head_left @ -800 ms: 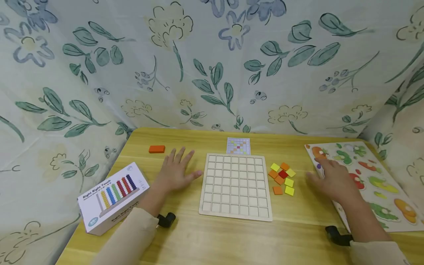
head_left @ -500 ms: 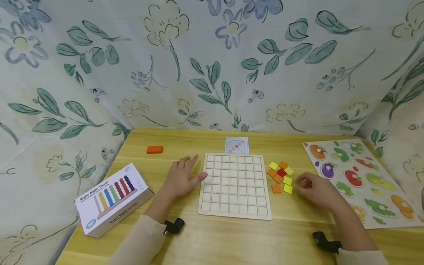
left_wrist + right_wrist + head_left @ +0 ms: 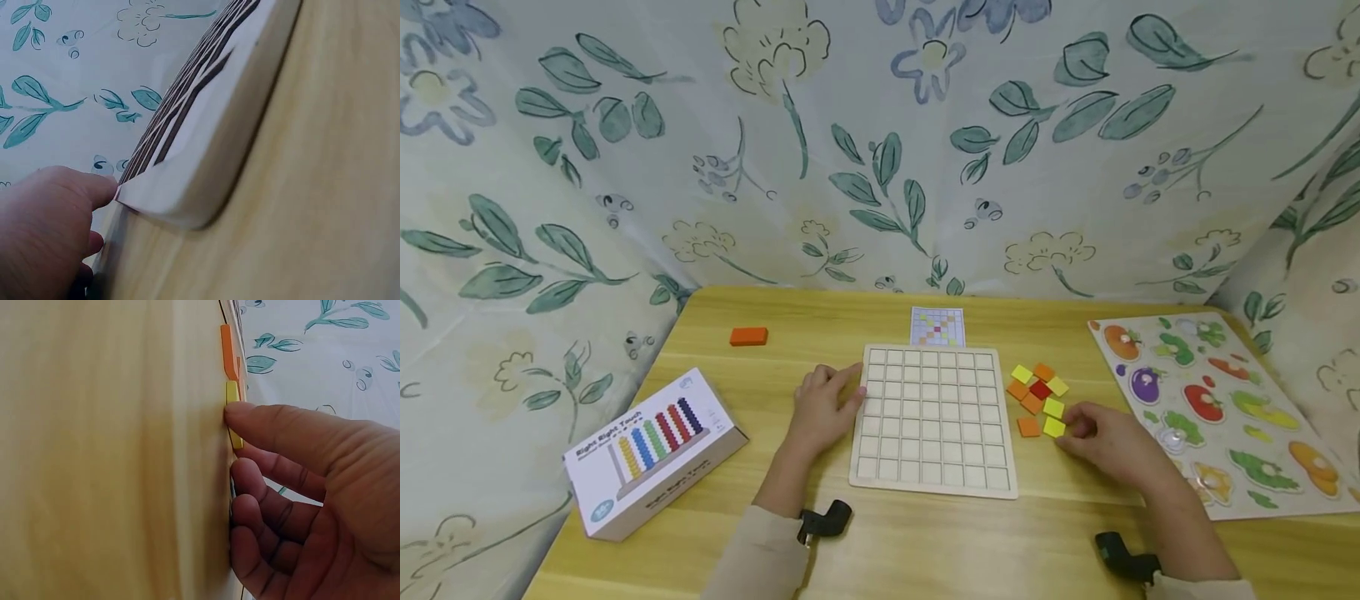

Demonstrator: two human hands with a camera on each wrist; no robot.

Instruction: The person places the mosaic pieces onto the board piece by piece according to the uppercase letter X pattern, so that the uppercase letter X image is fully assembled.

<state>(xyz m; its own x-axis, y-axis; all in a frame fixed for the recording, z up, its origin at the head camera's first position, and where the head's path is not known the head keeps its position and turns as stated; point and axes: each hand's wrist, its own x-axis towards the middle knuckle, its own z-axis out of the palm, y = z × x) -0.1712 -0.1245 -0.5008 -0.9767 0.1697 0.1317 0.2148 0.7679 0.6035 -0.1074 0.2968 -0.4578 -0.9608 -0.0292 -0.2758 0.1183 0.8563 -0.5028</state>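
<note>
A wooden grid board [image 3: 932,489] with rows of square cells lies on the table. My left hand [image 3: 822,410] is at its left side, thumb and index finger touching the rim; in the left wrist view the thumb [image 3: 94,187] meets the board's edge [image 3: 206,181]. To the right of the board is a cluster of small square tiles: yellow, orange and one red tile [image 3: 1040,389]. My right hand [image 3: 1108,437] reaches the nearest yellow tile [image 3: 1053,427], pinching its right side between thumb and index finger. In the right wrist view this yellow tile [image 3: 232,394] is partly behind the thumb.
A small pattern card [image 3: 937,327] lies behind the board. An orange block [image 3: 748,336] sits at the back left, and a white box [image 3: 658,454] with an abacus picture stands left. A vegetable puzzle board [image 3: 1240,408] lies right. Floral cloth hangs behind the table.
My right hand has moved left from over the vegetable puzzle to the yellow tile, its fingers closing together. My left hand has moved right to the board's edge, its spread fingers drawn in.
</note>
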